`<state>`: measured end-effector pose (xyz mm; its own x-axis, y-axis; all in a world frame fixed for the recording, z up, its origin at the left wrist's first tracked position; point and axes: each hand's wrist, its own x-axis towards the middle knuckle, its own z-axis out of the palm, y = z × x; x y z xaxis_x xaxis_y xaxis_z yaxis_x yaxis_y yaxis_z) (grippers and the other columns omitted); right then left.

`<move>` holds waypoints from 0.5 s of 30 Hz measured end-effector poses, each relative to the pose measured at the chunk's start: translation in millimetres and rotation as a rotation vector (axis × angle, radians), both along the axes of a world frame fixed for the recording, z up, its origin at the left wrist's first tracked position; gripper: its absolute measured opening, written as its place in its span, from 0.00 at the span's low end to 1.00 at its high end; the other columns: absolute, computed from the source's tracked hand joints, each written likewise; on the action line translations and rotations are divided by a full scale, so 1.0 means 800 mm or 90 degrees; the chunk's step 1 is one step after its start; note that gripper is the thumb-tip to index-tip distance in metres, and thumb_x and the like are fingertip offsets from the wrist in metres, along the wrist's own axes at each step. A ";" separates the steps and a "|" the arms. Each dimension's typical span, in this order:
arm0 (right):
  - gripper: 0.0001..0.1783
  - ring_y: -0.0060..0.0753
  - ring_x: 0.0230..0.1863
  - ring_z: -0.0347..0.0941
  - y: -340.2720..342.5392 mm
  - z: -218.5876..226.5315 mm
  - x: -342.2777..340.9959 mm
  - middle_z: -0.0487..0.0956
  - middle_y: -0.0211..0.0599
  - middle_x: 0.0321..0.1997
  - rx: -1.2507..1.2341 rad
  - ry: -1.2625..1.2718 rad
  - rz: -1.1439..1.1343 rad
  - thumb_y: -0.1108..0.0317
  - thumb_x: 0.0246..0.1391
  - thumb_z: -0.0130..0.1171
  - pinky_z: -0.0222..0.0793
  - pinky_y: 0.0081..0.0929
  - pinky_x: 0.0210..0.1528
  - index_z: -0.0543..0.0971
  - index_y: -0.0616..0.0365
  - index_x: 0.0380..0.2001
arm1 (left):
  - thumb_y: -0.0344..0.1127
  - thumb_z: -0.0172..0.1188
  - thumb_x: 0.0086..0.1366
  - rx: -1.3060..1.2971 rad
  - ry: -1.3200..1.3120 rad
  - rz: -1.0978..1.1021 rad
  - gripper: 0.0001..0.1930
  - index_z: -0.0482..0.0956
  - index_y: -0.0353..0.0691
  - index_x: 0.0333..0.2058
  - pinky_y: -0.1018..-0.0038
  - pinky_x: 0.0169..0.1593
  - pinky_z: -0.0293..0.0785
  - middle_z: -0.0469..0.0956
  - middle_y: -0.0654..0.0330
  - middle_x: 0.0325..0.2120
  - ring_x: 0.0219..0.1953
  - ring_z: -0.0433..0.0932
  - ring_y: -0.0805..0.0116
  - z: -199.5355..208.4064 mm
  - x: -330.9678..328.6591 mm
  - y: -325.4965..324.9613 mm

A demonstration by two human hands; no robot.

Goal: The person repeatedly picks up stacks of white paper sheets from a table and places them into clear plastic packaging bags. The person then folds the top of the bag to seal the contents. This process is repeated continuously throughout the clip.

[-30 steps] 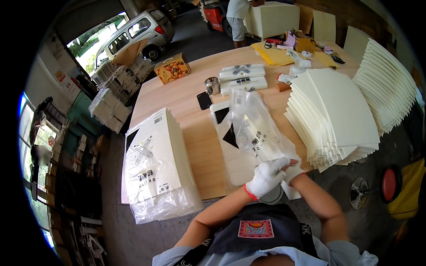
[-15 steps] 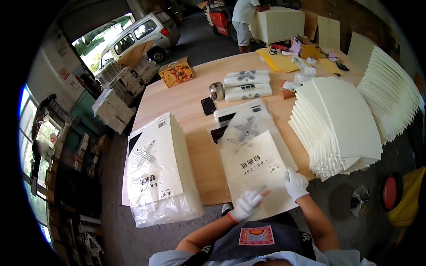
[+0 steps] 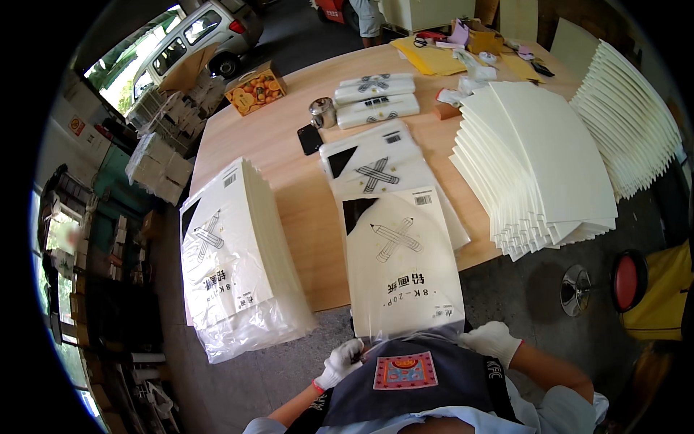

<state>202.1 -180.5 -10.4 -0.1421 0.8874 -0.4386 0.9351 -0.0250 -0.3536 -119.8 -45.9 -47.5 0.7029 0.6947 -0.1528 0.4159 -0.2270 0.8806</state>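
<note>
A clear plastic bag of cream paper sheets, printed with crossed pencils and a black corner, lies with its lower end against my apron. My left hand, in a white knit glove, is closed at the bag's lower left corner. At the opposite lower corner, my gloved right hand has its fingers closed on the bag's edge, partly hidden. Beneath the bag's far end lies a pile of flat printed bags. To the left stands a stack of filled paper packs, their loose plastic ends hanging at the table's front edge.
Fanned cream paper stacks fill the table's right side. Farther back are rolled plastic bags, a metal jar, a phone and an orange fruit carton. A round red stool stands at right.
The paper bag has slid toward my body, its far end now lower in view. My hands have moved down and apart to its two near corners. My view has tilted downward.
</note>
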 end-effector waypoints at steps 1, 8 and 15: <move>0.16 0.45 0.21 0.76 0.002 -0.005 0.001 0.77 0.43 0.19 0.031 0.018 -0.003 0.54 0.51 0.47 0.71 0.44 0.25 0.75 0.51 0.19 | 0.29 0.61 0.53 -0.012 -0.004 0.017 0.06 0.72 0.39 0.25 0.72 0.29 0.68 0.70 0.57 0.20 0.23 0.71 0.65 -0.005 0.006 0.002; 0.19 0.51 0.21 0.73 0.043 -0.023 0.032 0.76 0.46 0.19 0.131 -0.056 -0.196 0.55 0.51 0.45 0.68 0.46 0.26 0.76 0.53 0.17 | 0.25 0.57 0.49 0.168 0.193 0.149 0.08 0.64 0.39 0.22 0.74 0.27 0.64 0.65 0.61 0.18 0.23 0.67 0.73 -0.028 0.033 0.044; 0.22 0.38 0.30 0.77 0.031 -0.119 0.062 0.80 0.42 0.28 0.045 0.366 -0.538 0.49 0.55 0.46 0.69 0.33 0.36 0.78 0.55 0.36 | 0.26 0.49 0.57 -0.325 -0.273 0.575 0.06 0.64 0.42 0.33 0.71 0.33 0.75 0.70 0.62 0.24 0.26 0.74 0.66 -0.153 -0.030 0.008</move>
